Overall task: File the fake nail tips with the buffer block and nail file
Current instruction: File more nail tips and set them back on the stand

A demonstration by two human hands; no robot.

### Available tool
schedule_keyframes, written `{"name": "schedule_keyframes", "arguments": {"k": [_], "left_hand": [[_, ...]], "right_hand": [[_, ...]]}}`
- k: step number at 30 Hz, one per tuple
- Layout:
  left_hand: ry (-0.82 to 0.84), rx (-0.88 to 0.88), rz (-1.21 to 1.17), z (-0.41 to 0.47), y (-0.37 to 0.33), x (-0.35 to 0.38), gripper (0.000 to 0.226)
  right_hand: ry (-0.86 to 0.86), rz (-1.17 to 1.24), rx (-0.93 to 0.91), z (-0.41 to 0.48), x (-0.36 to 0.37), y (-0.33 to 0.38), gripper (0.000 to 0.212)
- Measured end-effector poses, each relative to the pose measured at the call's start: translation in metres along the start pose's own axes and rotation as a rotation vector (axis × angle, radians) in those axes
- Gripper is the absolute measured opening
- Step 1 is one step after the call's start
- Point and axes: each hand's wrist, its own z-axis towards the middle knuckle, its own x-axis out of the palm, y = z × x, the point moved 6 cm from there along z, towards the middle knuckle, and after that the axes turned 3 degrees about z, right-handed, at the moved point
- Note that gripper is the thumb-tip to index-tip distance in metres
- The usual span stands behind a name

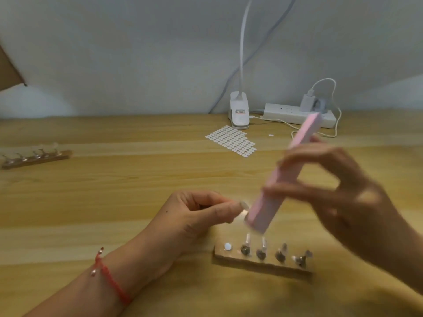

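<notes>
The left hand [194, 213] pinches a nail tip [244, 208] at its fingertips; the right hand [343, 191] grips the buffer [283, 179], whose low end seems to touch it. Short, light strokes with a firm pinch should serve.

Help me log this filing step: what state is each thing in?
left hand: pinches the nail tip
nail tip: held against the buffer block, at its lower end
right hand: grips the buffer block
buffer block: tilted, blurred
near holder: on the table, four stands in place, leftmost spot without one
far holder: on the table, untouched
power strip: charger plugged in
</notes>
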Motion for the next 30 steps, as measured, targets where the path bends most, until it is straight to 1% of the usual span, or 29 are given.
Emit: {"name": "schedule_keyframes", "arguments": {"k": [1,2,4,6,7,8,9,10,11,12,14,15,16,17,18,20,22,23,24,26,27,29,30], "left_hand": [[-0.012,-0.008,0.001,0.000,0.001,-0.002,0.015],[-0.016,-0.010,0.001,0.001,0.002,-0.003,0.016],[-0.019,-0.004,0.012,0.001,0.002,-0.002,0.017],[-0.027,0.005,0.013,0.001,0.001,-0.002,0.016],[-0.040,-0.006,-0.013,0.001,0.002,-0.002,0.016],[-0.050,-0.028,-0.055,0.001,0.004,-0.003,0.010],[-0.051,-0.043,-0.087,0.001,0.004,-0.003,0.007],[-0.036,-0.041,-0.097,0.000,0.003,-0.001,0.009],[-0.014,-0.019,-0.084,0.000,0.002,0.001,0.005],[0.004,0.007,-0.060,0.001,0.000,0.002,0.009],[0.012,0.015,-0.009,0.001,0.000,0.001,0.011],[-0.003,0.006,-0.001,0.002,0.002,-0.001,0.013],[-0.012,0.003,0.002,0.002,0.002,-0.003,0.015],[-0.021,0.005,0.009,0.002,0.002,-0.003,0.016],[-0.028,0.004,0.015,0.002,0.001,-0.003,0.016],[-0.033,0.002,0.004,0.002,0.000,-0.001,0.015],[-0.049,-0.037,-0.078,0.001,0.003,-0.002,0.008],[-0.051,-0.055,-0.105,0.001,0.004,-0.002,0.006],[-0.044,-0.057,-0.110,0.000,0.004,-0.001,0.007],[0.007,-0.015,-0.068,0.000,0.000,0.003,0.010],[0.025,0.009,-0.031,0.000,-0.001,0.004,0.014],[0.007,0.012,0.004,0.001,0.000,0.001,0.015],[-0.012,0.002,0.000,0.002,0.001,-0.001,0.015]], "right_hand": [[-0.033,-0.071,0.061,0.001,-0.005,-0.011,0.030],[-0.048,-0.092,0.094,0.001,-0.008,-0.015,0.031],[-0.003,0.043,0.055,-0.003,0.000,0.001,0.027],[0.117,0.231,-0.011,-0.009,0.019,0.028,0.029],[0.165,0.271,-0.053,-0.011,0.027,0.040,0.032],[0.188,0.274,-0.100,-0.012,0.030,0.048,0.035],[0.185,0.268,-0.140,-0.012,0.029,0.051,0.035],[0.170,0.255,-0.159,-0.012,0.029,0.052,0.032],[0.149,0.231,-0.165,-0.012,0.027,0.049,0.029],[0.121,0.184,-0.154,-0.010,0.024,0.041,0.028],[0.055,0.027,-0.082,-0.005,0.012,0.012,0.025],[0.020,-0.039,-0.019,-0.002,0.005,-0.001,0.029],[0.001,-0.068,0.036,-0.001,-0.001,-0.011,0.034],[-0.004,-0.053,0.048,0.000,-0.004,-0.012,0.035],[0.010,-0.005,0.019,-0.001,-0.002,-0.005,0.035],[0.104,0.177,-0.072,-0.007,0.015,0.024,0.028],[0.177,0.345,-0.105,-0.014,0.029,0.045,0.037],[0.174,0.380,-0.125,-0.015,0.029,0.051,0.038],[0.156,0.382,-0.146,-0.015,0.026,0.054,0.033],[0.139,0.315,-0.148,-0.011,0.020,0.047,0.024],[0.111,0.231,-0.132,-0.007,0.015,0.035,0.024],[0.058,0.029,-0.037,0.000,0.003,0.003,0.032],[0.033,-0.032,0.032,0.001,-0.001,-0.008,0.033]]}}
